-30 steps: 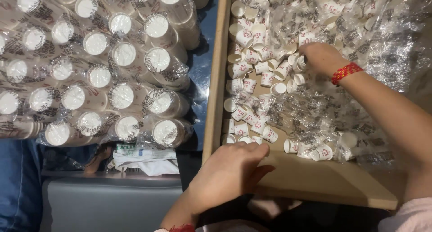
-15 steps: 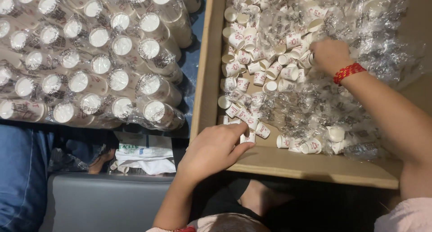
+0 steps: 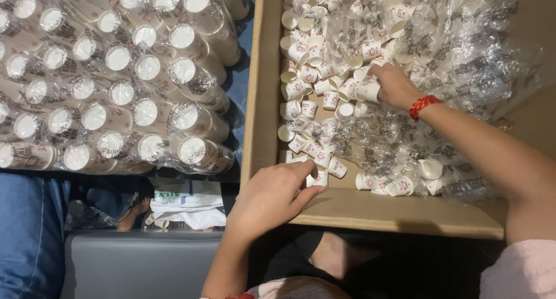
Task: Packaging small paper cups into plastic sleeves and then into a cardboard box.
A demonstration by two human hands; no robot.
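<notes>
Hands, two of them, are working inside one shallow brown cardboard box (image 3: 263, 102): the left hand (image 3: 272, 197) is pinching one small white paper cup (image 3: 319, 177) at the near edge, while the right hand (image 3: 394, 84) is curling loosely over another cup (image 3: 368, 90) among dozens, too many to count.

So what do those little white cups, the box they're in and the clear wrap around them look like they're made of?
The small cups look like matte white paper with red print, thin rolled rims; paper is likely, not certain. The box looks like plain brown cardboard, dull and fibrous at its edge. The wrap seems thin clear plastic film: glossy, crinkled, see-through.
</notes>
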